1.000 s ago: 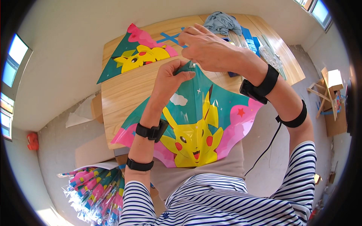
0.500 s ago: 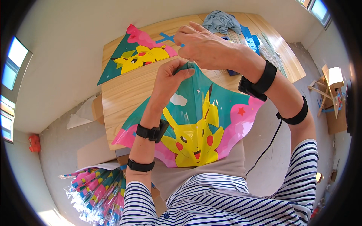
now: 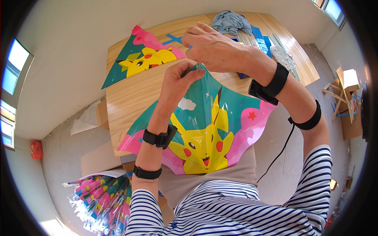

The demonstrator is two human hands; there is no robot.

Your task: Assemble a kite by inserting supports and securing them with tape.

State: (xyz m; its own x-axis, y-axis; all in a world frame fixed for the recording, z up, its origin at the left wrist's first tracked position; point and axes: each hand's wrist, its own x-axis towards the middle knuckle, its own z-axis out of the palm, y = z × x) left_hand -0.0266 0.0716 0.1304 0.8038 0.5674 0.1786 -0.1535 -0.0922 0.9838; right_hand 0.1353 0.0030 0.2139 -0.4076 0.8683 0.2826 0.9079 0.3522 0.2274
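Observation:
A green and pink plastic kite point(image 3: 240, 118) printed with a yellow cartoon creature hangs in front of me, its lower edge over my lap. My left hand point(image 3: 177, 80) pinches the kite's top corner between thumb and fingers. Just above that corner is my right hand point(image 3: 216, 47), its fingers curled inward and its back facing me. Whatever those fingers hold, if anything, is hidden. Behind the hands, a second kite point(image 3: 136, 67) of the same print lies on the wooden table point(image 3: 126, 106), partly folded or overlapped.
Blue crossed strips point(image 3: 170, 38) lie beside the second kite. A grey-blue cloth point(image 3: 231, 23), thin rods point(image 3: 281, 45) and a clear plastic bag point(image 3: 282, 57) are at the table's far right. A bundle of wrapped kites point(image 3: 102, 196) sits at lower left. A wooden stand point(image 3: 336, 92) is at right.
My left thumb has shifted slightly up and to the right on the kite's top corner. My right hand and the kite have hardly moved.

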